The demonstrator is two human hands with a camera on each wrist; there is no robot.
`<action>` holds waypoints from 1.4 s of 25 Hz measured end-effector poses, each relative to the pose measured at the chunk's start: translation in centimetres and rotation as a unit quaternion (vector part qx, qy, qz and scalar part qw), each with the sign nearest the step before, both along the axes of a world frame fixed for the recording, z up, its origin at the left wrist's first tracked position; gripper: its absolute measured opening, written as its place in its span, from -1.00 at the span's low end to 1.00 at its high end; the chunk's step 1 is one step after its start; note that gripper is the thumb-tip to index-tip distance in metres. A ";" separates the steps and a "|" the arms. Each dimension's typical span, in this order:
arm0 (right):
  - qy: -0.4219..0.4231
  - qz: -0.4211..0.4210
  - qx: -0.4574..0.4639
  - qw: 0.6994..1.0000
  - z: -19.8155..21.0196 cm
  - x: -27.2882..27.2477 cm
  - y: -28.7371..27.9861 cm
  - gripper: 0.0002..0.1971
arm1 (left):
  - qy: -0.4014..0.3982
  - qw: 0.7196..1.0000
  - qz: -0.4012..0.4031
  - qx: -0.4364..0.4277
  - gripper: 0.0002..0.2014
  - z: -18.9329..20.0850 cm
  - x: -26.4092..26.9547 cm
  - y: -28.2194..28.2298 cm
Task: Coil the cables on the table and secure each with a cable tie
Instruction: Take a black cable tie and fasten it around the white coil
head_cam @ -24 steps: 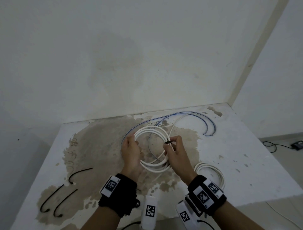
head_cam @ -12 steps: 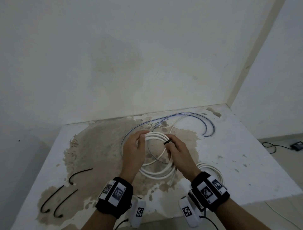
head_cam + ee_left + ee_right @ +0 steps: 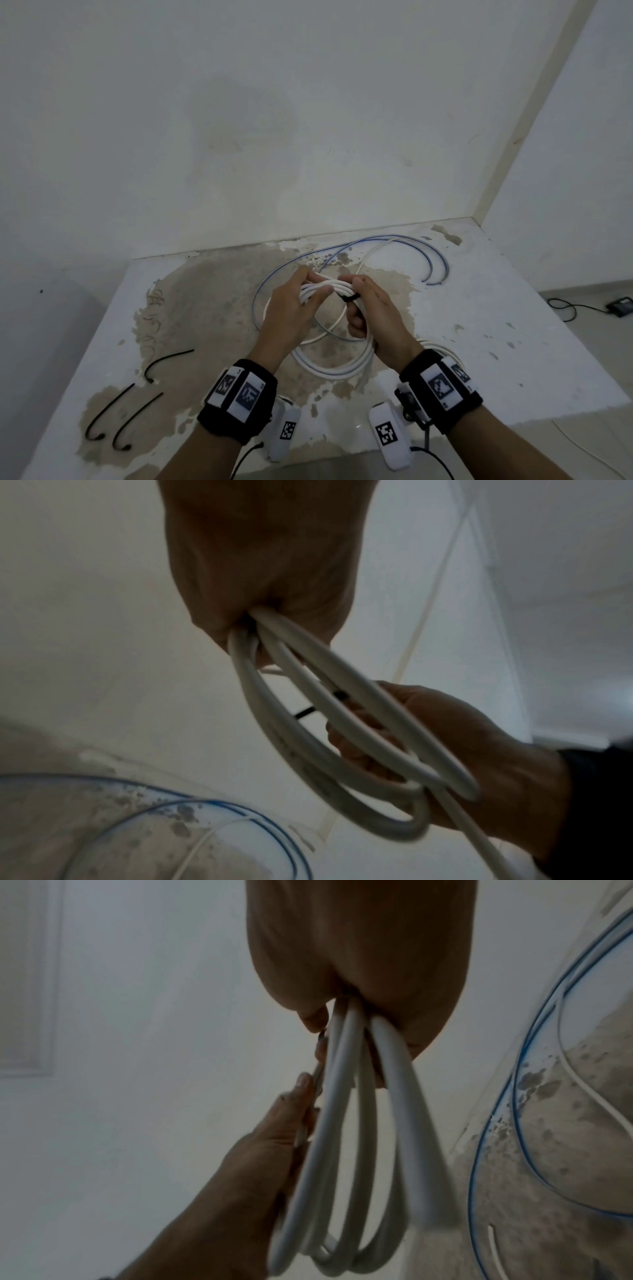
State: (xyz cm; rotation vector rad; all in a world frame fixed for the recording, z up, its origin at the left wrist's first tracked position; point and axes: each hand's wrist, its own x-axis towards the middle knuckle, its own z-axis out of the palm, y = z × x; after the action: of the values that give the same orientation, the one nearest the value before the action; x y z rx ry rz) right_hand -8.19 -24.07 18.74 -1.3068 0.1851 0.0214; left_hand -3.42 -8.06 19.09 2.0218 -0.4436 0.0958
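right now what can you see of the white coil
The white coil is a smooth, round, plastic-looking cable wound into several loose loops, held above the table. The left hand grips its far side; the right hand holds it just beside, where a black tie crosses the strands. The near loops hang free, spreading apart. Whether the tie is closed cannot be told.

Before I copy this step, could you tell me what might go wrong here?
1. The white coil loops splay apart below both hands; strands may escape the black tie.
2. The coil's loose tail crosses the blue cable and could drag it.
3. The right hand grip hides the tie's end.
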 end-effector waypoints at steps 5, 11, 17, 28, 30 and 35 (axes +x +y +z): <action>0.017 -0.005 0.011 1.000 0.6 0.2 0.9 -0.71 | -0.003 0.988 0.126 -0.093 -0.89 -0.9 -0.7 -0.7; -0.035 -0.043 -0.061 0.997 0.8 0.2 0.8 -0.66 | 0.088 0.983 0.089 -0.132 -0.97 -0.6 -0.4 0.0; -0.050 0.003 -0.060 0.997 1.2 0.2 0.3 -0.65 | 0.019 0.997 -0.073 0.005 -0.79 1.5 0.6 1.1; 0.076 0.064 0.060 0.993 0.4 1.3 -1.4 -0.69 | 0.076 0.994 -0.044 -0.071 -0.81 1.0 1.0 1.1; 0.073 0.116 0.025 0.990 0.1 1.2 -2.4 -0.75 | 0.090 0.992 -0.050 -0.076 -0.84 1.3 1.0 1.3; -0.076 0.141 -0.152 0.975 -0.5 1.4 -2.4 -0.73 | 0.132 0.985 -0.056 -0.097 -0.88 2.0 0.8 0.9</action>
State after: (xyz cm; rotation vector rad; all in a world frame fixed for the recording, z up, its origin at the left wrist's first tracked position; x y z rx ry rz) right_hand -6.76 -26.43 18.25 -1.6251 -0.1339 0.1384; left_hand -2.65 -7.15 21.12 1.7831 -0.3634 -0.1901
